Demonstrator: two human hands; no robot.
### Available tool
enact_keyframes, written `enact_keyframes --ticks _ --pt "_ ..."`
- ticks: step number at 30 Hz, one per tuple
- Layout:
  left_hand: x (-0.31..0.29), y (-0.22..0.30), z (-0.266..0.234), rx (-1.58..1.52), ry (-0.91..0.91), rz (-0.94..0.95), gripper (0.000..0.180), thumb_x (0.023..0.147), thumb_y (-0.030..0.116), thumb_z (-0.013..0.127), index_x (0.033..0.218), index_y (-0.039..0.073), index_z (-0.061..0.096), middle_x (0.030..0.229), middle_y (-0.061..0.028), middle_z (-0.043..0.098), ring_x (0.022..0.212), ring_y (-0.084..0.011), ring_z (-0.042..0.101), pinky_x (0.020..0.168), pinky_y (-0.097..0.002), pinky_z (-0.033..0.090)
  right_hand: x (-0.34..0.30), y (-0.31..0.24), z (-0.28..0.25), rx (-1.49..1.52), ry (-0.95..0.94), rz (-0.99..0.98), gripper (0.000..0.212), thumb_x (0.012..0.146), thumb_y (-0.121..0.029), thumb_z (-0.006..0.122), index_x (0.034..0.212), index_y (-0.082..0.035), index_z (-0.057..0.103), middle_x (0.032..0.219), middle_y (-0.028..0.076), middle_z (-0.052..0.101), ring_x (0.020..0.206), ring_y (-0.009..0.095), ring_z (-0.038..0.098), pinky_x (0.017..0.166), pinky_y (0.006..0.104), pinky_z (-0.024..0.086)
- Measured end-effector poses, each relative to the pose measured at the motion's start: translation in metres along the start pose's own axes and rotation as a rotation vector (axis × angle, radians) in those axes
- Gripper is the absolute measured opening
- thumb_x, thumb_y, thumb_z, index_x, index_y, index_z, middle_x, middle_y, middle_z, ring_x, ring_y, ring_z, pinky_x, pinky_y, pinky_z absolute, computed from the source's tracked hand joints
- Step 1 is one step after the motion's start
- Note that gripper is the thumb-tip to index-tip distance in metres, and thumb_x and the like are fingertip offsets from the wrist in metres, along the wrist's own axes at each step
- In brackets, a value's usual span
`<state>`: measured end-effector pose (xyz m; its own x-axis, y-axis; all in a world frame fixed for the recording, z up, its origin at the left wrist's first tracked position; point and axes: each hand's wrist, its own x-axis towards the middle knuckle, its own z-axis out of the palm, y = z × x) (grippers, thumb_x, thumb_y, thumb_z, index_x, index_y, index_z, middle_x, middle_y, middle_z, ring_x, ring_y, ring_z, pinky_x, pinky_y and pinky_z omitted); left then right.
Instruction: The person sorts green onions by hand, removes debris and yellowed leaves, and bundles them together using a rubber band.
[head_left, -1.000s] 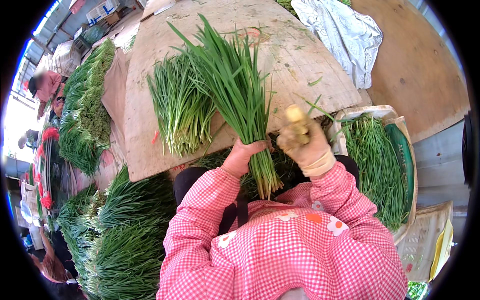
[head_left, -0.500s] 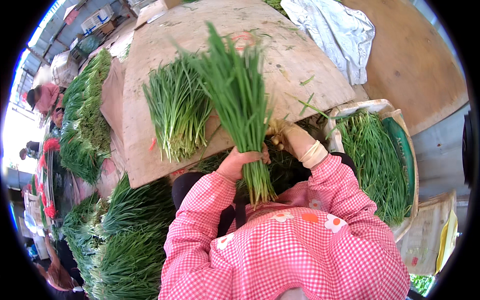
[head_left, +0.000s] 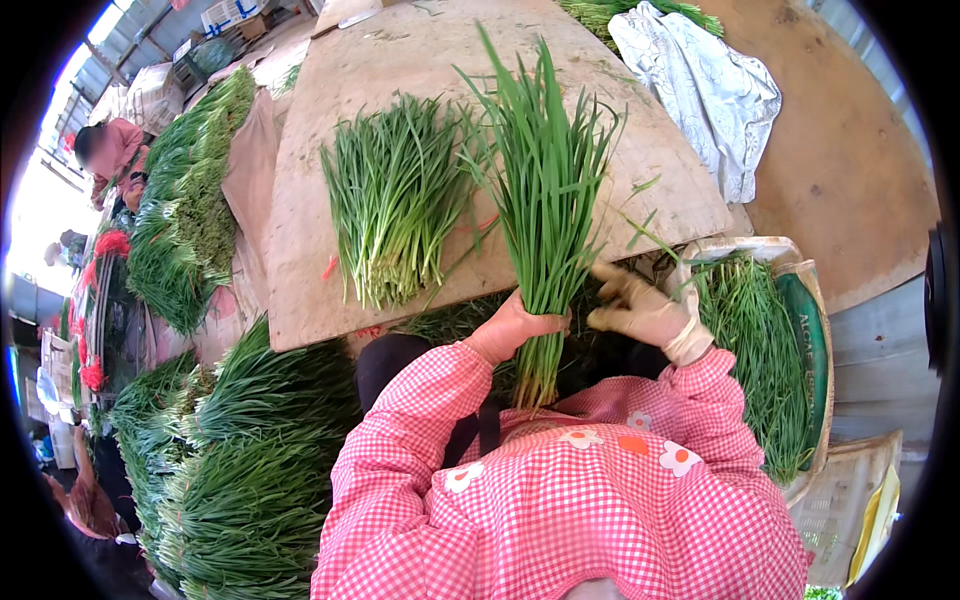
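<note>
Grips the leafy green bunch (head_left: 548,200) around its lower stems in the left hand (head_left: 515,328), tips over the worktop (head_left: 297,240); holds the right hand (head_left: 640,308) just beside, fingers spread, seemingly empty. Appears mid-tidying, so calls for a steady left grip. Cannot make out the right palm, left fingertips behind stems, or shadowed greens (head_left: 455,322) below.

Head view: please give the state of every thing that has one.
Held bunch: gripped low, fanned out above
Left hand: closed around this bunch
Right hand: gloved, open
Lying bunch: flat on board
White cloth: crumpled
Crate: filled
Lower-left pile: heaped
</note>
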<state>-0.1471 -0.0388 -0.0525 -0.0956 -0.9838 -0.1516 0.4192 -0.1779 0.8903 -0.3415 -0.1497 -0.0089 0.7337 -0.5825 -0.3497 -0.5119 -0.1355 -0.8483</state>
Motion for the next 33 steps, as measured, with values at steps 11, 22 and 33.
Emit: enact_keyframes --ticks 11,22,33 --pt "0.033 0.072 0.039 0.561 0.002 0.434 0.048 0.069 0.009 0.072 0.111 0.001 0.052 0.104 -0.0075 0.060 0.096 -0.0152 0.056 0.084 -0.0291 0.047 0.000 -0.102 -0.018 0.356 0.199 -0.406 0.050 0.069 -0.023 0.078 0.110 -0.004 0.057 0.097 0.005 0.064 0.089 0.015 0.058 0.082 0.0294 0.047" --pt "0.109 0.097 -0.003 0.354 0.125 0.476 0.050 0.070 0.008 0.071 0.112 0.002 0.046 0.096 -0.0021 0.059 0.089 -0.0101 0.056 0.078 -0.0273 0.047 0.081 -0.096 -0.048 -0.449 0.455 -0.710 0.054 0.076 -0.043 0.066 0.115 -0.007 0.055 0.097 0.015 0.064 0.091 0.031 0.060 0.086 0.0389 0.045" --pt "0.047 0.091 0.009 -0.047 0.531 0.598 0.028 0.075 -0.006 0.065 0.100 0.000 0.055 0.094 -0.0047 0.060 0.082 -0.0137 0.059 0.070 -0.0262 0.049 0.050 -0.150 -0.025 -0.165 0.095 -0.479 0.059 0.083 -0.042 0.059 0.125 -0.004 0.044 0.098 0.017 0.061 0.085 0.020 0.060 0.076 0.0303 0.047"
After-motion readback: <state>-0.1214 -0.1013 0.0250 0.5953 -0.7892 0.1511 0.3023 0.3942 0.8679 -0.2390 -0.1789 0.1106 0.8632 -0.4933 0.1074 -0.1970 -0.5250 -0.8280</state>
